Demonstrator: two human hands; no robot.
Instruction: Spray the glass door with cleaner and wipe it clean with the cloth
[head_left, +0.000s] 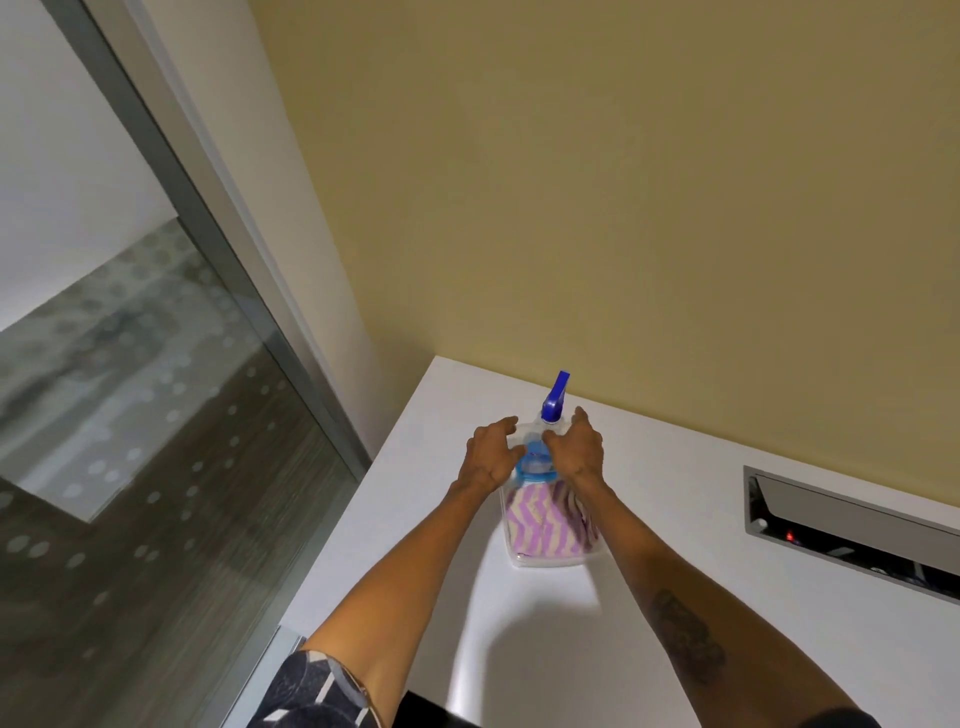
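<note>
A clear spray bottle (535, 460) with a blue trigger head (555, 397) stands in a clear plastic tub (519, 560) on the white table, near the wall. A purple-and-white zigzag cloth (545, 519) lies in the tub in front of the bottle. My left hand (491, 452) is at the bottle's left side and my right hand (576, 447) at its right side, both with fingers spread and curved toward it. Neither hand visibly grips it. The glass door (156, 415), with a frosted dot pattern and a grey metal frame, fills the left side.
The white table (727, 649) runs along a yellow wall. A recessed metal cable box (852, 525) with a small red light sits in the tabletop at the right. The door frame (270, 332) meets the table's left corner.
</note>
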